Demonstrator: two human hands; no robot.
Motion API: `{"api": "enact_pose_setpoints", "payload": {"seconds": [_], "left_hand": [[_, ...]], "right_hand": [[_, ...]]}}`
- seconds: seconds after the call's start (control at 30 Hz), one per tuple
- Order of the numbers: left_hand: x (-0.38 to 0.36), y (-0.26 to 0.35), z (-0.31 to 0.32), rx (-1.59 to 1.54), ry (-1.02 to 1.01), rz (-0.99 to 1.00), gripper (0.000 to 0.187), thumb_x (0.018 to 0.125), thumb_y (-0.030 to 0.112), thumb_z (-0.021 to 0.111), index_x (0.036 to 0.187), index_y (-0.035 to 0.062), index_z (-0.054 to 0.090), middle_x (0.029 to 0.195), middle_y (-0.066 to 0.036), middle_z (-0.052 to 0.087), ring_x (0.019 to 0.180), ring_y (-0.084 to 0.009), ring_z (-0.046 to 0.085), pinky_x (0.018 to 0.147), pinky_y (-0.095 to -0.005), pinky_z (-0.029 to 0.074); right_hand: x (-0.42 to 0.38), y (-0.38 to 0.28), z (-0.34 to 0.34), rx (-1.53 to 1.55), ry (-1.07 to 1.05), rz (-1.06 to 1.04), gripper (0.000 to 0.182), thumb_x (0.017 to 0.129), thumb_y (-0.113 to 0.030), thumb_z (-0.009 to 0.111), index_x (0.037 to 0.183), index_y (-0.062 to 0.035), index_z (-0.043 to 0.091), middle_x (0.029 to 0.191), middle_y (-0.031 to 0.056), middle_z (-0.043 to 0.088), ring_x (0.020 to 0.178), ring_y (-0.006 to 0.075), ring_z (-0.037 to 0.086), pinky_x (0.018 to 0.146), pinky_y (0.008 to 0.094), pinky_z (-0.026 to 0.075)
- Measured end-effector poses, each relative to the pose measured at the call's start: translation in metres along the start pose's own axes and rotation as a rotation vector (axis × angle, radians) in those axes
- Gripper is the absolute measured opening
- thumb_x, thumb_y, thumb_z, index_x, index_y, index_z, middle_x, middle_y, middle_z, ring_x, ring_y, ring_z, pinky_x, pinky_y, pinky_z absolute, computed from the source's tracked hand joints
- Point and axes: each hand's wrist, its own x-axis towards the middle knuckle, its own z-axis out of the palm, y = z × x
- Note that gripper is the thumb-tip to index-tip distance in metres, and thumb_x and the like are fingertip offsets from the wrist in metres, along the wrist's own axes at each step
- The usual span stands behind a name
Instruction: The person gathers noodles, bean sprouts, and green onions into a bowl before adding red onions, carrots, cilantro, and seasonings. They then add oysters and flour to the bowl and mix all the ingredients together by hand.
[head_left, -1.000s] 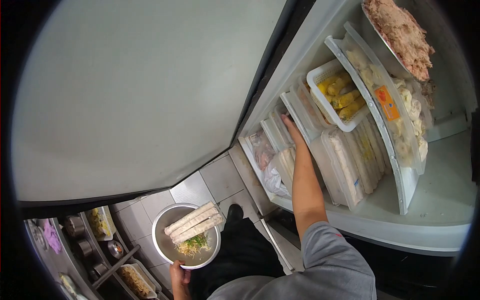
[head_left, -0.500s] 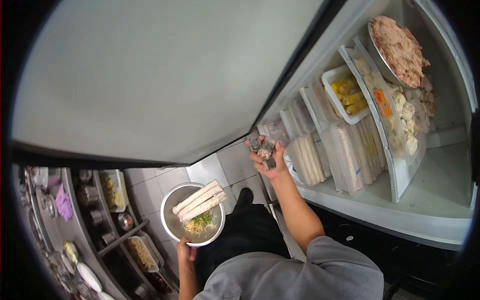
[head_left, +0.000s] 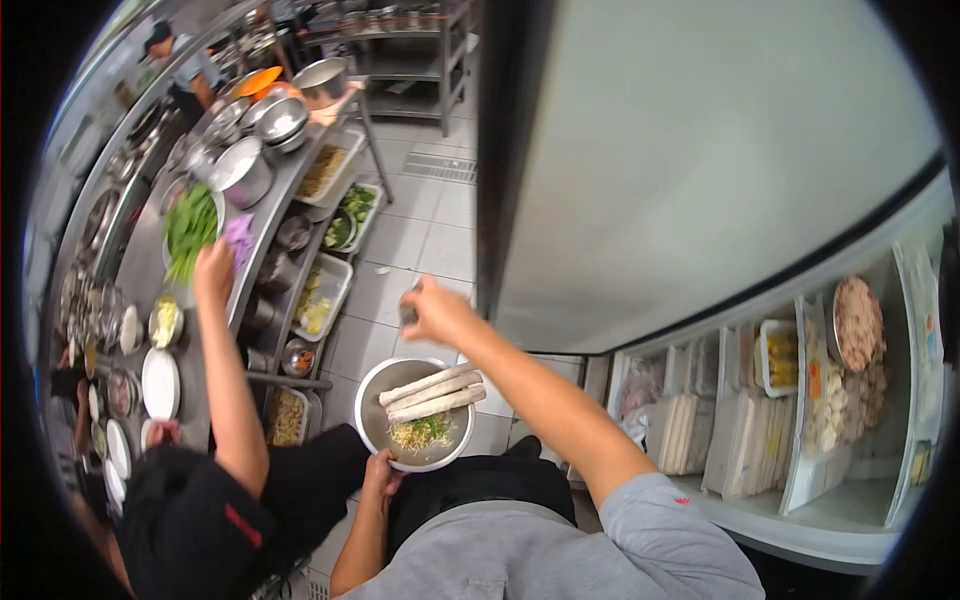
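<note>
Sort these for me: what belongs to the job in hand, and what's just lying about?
Likely in use:
- round silver metal bowl in left hand
- long whitish sticks inside it
- green-yellow shreds beside them
- small dark-grey item in right hand

Likely lying about:
- white oval plate
- pinkish mince heap

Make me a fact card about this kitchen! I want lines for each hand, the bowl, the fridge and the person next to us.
Left hand: holds the bowl by its rim
Right hand: holds something greyish, too blurry to name
In the bowl: long whitish sticks, green and pale shreds
Fridge: open, with pinkish food and yellow food inside
Neighbour: black cap, one hand by green leaves
Floor: tiled
</note>
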Motion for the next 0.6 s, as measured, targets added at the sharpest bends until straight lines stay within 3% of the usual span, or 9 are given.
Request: {"api": "enact_pose_setpoints", "payload": {"seconds": [0.07, 0.13, 0.2, 0.23, 0.3, 0.33, 0.4, 0.5, 0.6], "left_hand": [[-0.003, 0.020, 0.003, -0.054, 0.014, 0.023, 0.038, 0.073, 0.009, 0.052, 0.107, -0.0097, 0.055, 0.097, -0.020, 0.064, 0.077, -0.0333, 0.066, 0.061, -0.0444, 0.057], [0.010, 0.034, -0.016, -0.026, -0.026, 0.060, 0.040, 0.074, 0.009, 0.053, 0.109, -0.0103, 0.056, 0.099, -0.020, 0.064, 0.079, -0.0334, 0.067, 0.062, -0.0446, 0.057], [0.013, 0.052, -0.016, -0.061, -0.082, 0.056, 0.041, 0.076, 0.008, 0.052, 0.112, -0.0105, 0.054, 0.100, -0.021, 0.064, 0.080, -0.0334, 0.067, 0.061, -0.0438, 0.057], [0.011, 0.061, -0.010, -0.093, -0.088, 0.065, 0.043, 0.076, 0.007, 0.051, 0.115, -0.0109, 0.052, 0.101, -0.021, 0.064, 0.082, -0.0332, 0.067, 0.063, -0.0439, 0.057], [0.016, 0.073, -0.013, -0.051, -0.077, 0.030, 0.044, 0.076, 0.007, 0.051, 0.117, -0.0108, 0.051, 0.102, -0.021, 0.063, 0.082, -0.0333, 0.067, 0.064, -0.0448, 0.057], [0.025, 0.079, -0.015, -0.015, -0.080, 0.006, 0.045, 0.076, 0.007, 0.051, 0.118, -0.0108, 0.050, 0.104, -0.021, 0.063, 0.083, -0.0333, 0.067, 0.066, -0.0456, 0.057], [0.038, 0.090, -0.020, -0.012, -0.127, -0.029, 0.047, 0.076, 0.006, 0.052, 0.120, -0.0096, 0.048, 0.105, -0.021, 0.062, 0.082, -0.0336, 0.067, 0.068, -0.0466, 0.058], [0.035, 0.105, -0.011, 0.106, -0.179, -0.062, 0.047, 0.075, 0.005, 0.054, 0.119, -0.0085, 0.049, 0.105, -0.021, 0.062, 0.083, -0.0353, 0.066, 0.069, -0.0470, 0.057], [0.050, 0.128, -0.011, 0.194, -0.223, -0.143, 0.048, 0.075, 0.004, 0.054, 0.120, -0.0089, 0.048, 0.103, -0.021, 0.061, 0.083, -0.0360, 0.066, 0.070, -0.0480, 0.056]], "right_hand": [[0.056, 0.015, -0.005, -0.294, -0.073, 0.137, 0.053, 0.063, -0.040, 0.083, 0.106, -0.0128, 0.068, 0.110, 0.0185, 0.057, 0.095, 0.0354, 0.064, 0.082, 0.0436, 0.054], [0.094, 0.056, -0.008, -0.249, 0.017, 0.330, 0.054, 0.063, -0.040, 0.082, 0.108, -0.0130, 0.068, 0.114, 0.0222, 0.057, 0.099, 0.0339, 0.064, 0.081, 0.0451, 0.054], [0.088, 0.031, -0.030, 0.004, 0.364, 0.615, 0.057, 0.067, -0.041, 0.079, 0.114, -0.0104, 0.067, 0.119, 0.0238, 0.055, 0.097, 0.0354, 0.065, 0.084, 0.0437, 0.054], [0.095, 0.033, -0.025, 0.205, 0.608, 0.721, 0.053, 0.070, -0.038, 0.078, 0.112, -0.0079, 0.066, 0.111, 0.0228, 0.061, 0.093, 0.0322, 0.066, 0.079, 0.0409, 0.053], [0.107, 0.062, -0.014, 0.814, 1.035, 0.682, 0.036, 0.079, -0.031, 0.076, 0.097, -0.0029, 0.062, 0.074, 0.0049, 0.061, 0.061, 0.0204, 0.056, 0.057, 0.0372, 0.046], [0.119, 0.085, -0.004, 0.881, 1.195, 0.690, 0.034, 0.082, -0.031, 0.074, 0.096, -0.0040, 0.060, 0.072, 0.0011, 0.055, 0.057, 0.0162, 0.050, 0.054, 0.0364, 0.044], [0.110, 0.069, -0.015, 1.207, 1.307, 0.673, 0.032, 0.084, -0.029, 0.073, 0.100, -0.0053, 0.060, 0.075, 0.0007, 0.055, 0.064, 0.0126, 0.051, 0.057, 0.0315, 0.042], [0.064, 0.036, -0.008, 1.056, 1.309, 0.567, 0.023, 0.087, -0.023, 0.070, 0.100, -0.0067, 0.060, 0.083, -0.0007, 0.055, 0.071, 0.0090, 0.050, 0.060, 0.0247, 0.039], [-0.002, -0.006, 0.018, 1.071, 1.043, 0.589, 0.027, 0.085, -0.016, 0.072, 0.107, -0.0031, 0.063, 0.087, 0.0002, 0.059, 0.075, 0.0089, 0.053, 0.064, 0.0251, 0.044]]}}
